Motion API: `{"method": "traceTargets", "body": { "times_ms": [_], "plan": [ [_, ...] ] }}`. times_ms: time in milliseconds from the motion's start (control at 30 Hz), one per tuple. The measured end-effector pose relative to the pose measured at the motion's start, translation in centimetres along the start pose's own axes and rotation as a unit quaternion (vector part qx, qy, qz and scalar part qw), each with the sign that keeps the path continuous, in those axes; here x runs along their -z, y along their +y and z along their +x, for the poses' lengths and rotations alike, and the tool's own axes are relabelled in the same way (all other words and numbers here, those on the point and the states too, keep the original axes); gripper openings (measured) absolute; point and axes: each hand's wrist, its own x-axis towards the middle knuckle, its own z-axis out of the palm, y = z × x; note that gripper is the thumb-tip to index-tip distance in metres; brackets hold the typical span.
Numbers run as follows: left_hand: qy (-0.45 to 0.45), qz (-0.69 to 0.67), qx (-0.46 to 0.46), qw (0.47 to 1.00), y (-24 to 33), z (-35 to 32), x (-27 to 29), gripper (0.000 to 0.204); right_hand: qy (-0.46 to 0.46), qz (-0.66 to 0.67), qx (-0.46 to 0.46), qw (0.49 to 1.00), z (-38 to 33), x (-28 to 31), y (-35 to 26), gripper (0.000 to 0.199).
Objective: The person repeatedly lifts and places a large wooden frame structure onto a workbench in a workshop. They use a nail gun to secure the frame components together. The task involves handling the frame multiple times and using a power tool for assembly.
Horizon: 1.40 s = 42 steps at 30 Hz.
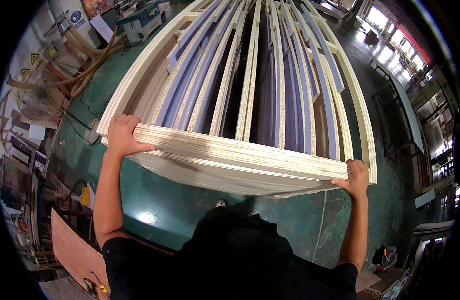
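Observation:
A large plywood rack (230, 150) stands in front of me, with several grey-faced chipboard panels (285, 90) set on edge between its side walls. My left hand (122, 136) grips the near left corner of the rack's front board. At the near right corner, my right hand (357, 176) holds the same front edge. Both arms reach up from my dark shirt at the bottom of the head view.
The floor (140, 190) is green-painted concrete. A woodworking machine (142, 20) and flexible hoses (90, 60) lie at the far left. A brown board (72, 250) leans at lower left. Metal racks (395, 115) stand along the right side.

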Motion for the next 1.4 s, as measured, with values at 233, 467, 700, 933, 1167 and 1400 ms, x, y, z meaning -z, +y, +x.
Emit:
{"method": "traceTargets", "body": {
  "times_ms": [233, 467, 700, 933, 1167, 1400],
  "plan": [
    [-0.002, 0.0, 0.005, 1.0, -1.3, -0.5, -1.4, 0.075, -0.007, 0.0, -0.001, 1.0, 1.4, -0.7, -0.3, 0.093],
    [-0.005, -0.027, 0.0, 1.0, -1.9, -0.5, -0.9, 0.073, -0.023, 0.017, -0.006, 1.0, 1.7, -1.4, -0.7, 0.094],
    [-0.006, -0.047, -0.001, 0.999, -2.4, -0.9, -1.5, 0.073, -0.039, 0.004, -0.02, 0.999, 2.0, -1.4, -1.3, 0.094],
    [-0.026, -0.027, 0.002, 0.999, -2.7, -1.2, -2.6, 0.078, -0.017, 0.001, -0.001, 1.0, 2.8, -1.7, -1.9, 0.089],
    [-0.089, -0.088, 0.023, 0.992, -3.0, -1.1, -1.8, 0.078, -0.094, 0.025, -0.022, 0.995, 3.2, -0.9, -2.8, 0.084],
    [-0.203, -0.093, 0.019, 0.974, -3.7, -0.2, -0.2, 0.069, -0.245, 0.049, -0.063, 0.966, 5.3, 0.7, -3.3, 0.074]
  ]
}}
